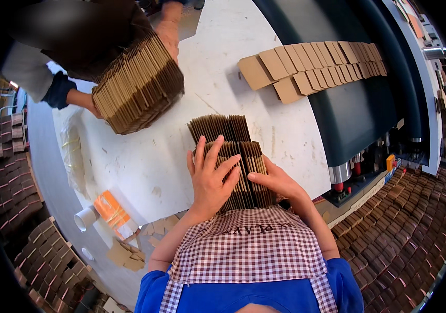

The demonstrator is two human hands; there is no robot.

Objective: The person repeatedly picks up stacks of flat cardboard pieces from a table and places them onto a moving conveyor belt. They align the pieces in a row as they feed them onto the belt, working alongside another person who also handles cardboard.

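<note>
A block of flat brown folded cardboard pieces (244, 161), standing on edge in two rows, lies on the white table right in front of my apron. My left hand (210, 177) rests on top of it, fingers spread across the upper edges. My right hand (275, 180) grips the block's right side, thumb on top and the other fingers hidden down the side. A co-worker's two hands hold a larger bundle of the same cardboard pieces (139, 86) over the table at upper left.
A dark green conveyor belt (332, 122) runs along the right, with two overlapping rows of flat cardboard pieces (306, 68) reaching onto the white table (171, 172). An orange-wrapped roll (112, 211) and a white tube (84, 219) lie at left. Cardboard stacks (406, 235) fill both sides.
</note>
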